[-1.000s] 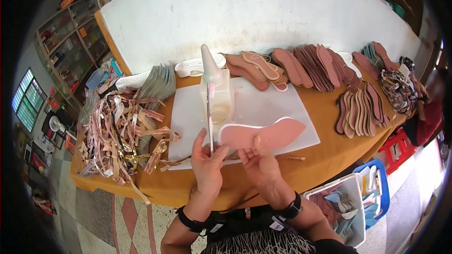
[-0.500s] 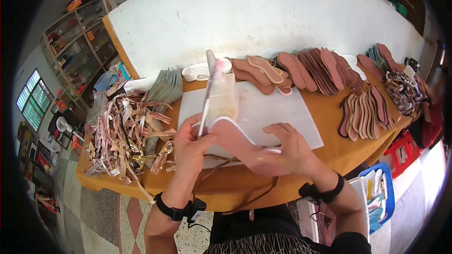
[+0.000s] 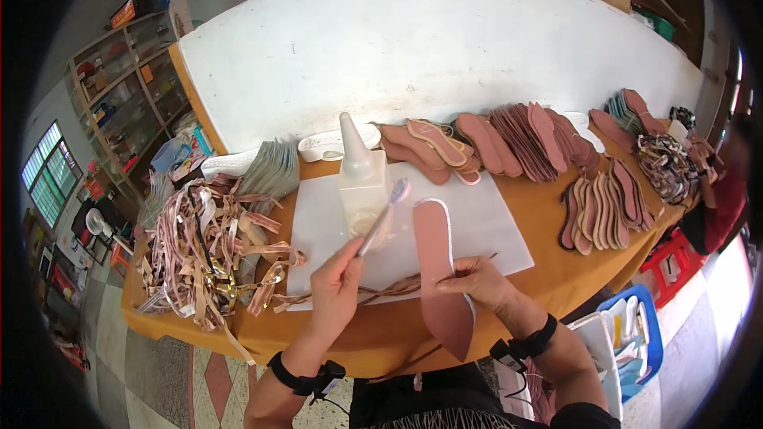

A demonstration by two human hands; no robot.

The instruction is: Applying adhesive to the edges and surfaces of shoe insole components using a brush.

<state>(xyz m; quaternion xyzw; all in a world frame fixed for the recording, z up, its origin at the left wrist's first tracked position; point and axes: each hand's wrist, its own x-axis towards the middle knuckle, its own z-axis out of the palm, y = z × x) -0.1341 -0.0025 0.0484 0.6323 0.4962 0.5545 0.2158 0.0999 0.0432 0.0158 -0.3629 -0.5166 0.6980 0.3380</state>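
Note:
My left hand is closed around the handle of a toothbrush, its bristles slanting up and to the right. Behind the brush stands a whitish plastic bottle with a cone-shaped top. A pink insole with a white edge is pinched at its middle by my right hand, held nearly upright over the table's near side. The brush and the insole are apart. Under them lies a white sheet, with a few brown straps along its near edge.
On the left sits a heap of pink, tan and gold straps beside grey-green insoles. Pink insoles line the far side, and more lie to the right. A blue crate stands on the floor; a person in red is at far right.
My left hand has let go of the insole and tilted the toothbrush to the right. The insole has turned more upright in my right hand alone. The view has shifted slightly.

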